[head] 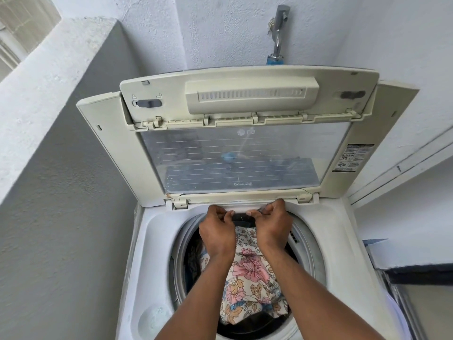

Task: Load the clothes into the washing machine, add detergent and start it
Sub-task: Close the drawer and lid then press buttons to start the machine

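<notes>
The white top-load washing machine (157, 231) stands with its folding lid (245, 155) raised upright. A floral cloth (247, 278) lies in the drum over darker clothes (196, 253). My left hand (217, 231) and my right hand (272, 227) reach over the drum to its back rim. The fingers and thumbs of both pinch the dark-edged detergent drawer (241, 215) set under the lid hinge, one hand at each end. What the drawer holds is hidden.
A metal tap (279, 28) with a blue hose fitting is on the wall behind the machine. A grey parapet wall (61, 168) runs close along the left. A door frame (397, 173) and a dark ledge (416, 268) are on the right.
</notes>
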Demonstrator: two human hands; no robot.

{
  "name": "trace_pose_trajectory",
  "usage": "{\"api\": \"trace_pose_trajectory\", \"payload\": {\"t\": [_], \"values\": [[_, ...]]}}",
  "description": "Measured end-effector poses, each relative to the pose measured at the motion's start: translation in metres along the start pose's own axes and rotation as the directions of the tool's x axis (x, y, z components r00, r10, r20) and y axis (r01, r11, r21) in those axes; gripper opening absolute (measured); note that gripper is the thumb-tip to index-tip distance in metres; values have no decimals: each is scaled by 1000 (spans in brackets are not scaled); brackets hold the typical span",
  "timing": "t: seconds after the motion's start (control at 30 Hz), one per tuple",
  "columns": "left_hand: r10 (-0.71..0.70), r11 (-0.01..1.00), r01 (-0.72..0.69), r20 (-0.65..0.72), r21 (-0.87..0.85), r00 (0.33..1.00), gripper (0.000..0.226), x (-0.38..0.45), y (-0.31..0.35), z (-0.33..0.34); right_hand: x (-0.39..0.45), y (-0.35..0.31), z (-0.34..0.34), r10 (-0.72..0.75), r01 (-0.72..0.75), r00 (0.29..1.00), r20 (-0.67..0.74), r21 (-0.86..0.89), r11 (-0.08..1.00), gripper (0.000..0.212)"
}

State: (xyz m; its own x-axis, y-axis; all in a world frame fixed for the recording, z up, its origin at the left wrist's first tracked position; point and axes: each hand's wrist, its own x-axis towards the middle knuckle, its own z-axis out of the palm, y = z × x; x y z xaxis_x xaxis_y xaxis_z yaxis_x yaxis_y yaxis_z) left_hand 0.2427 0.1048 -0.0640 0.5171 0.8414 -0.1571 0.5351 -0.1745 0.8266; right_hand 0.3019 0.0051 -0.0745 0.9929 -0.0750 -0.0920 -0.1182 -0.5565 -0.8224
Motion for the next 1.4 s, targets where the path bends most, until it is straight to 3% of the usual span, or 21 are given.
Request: {"api": "trace_pose_trajectory", "payload": {"t": [0.2,0.47,0.67,0.87,0.97,1.17,1.27,1.4], "values": [[14,1000,-15,46,28,999,16,2,2,-8,-4,-7,-3,-4,2,1000,-18,-87,996,37],[215,954,-237,133,181,968,37,-20,2,-34,-15,-26,-18,-15,19,1000,14,-331,943,54],[374,877,-394,126,276,919,51,-36,27,-67,-37,-62,-49,-243,225,970,8,-412,883,43],[595,751,-578,51,319,802,57,-34,83,-105,-38,-128,-90,-493,441,870,4,-454,774,46],[702,667,-661,7,344,712,58,-29,115,-123,-37,-164,-112,-598,533,801,19,-480,697,50],[849,503,-778,-45,377,527,75,-17,187,-160,-28,-230,-154,-693,569,721,8,-578,585,74],[865,436,-796,49,419,500,90,-1,215,-171,-15,-252,-169,-692,557,721,34,-622,550,82],[749,353,-748,310,562,586,110,15,245,-178,4,-273,-178,-702,578,703,115,-666,470,93]]}}
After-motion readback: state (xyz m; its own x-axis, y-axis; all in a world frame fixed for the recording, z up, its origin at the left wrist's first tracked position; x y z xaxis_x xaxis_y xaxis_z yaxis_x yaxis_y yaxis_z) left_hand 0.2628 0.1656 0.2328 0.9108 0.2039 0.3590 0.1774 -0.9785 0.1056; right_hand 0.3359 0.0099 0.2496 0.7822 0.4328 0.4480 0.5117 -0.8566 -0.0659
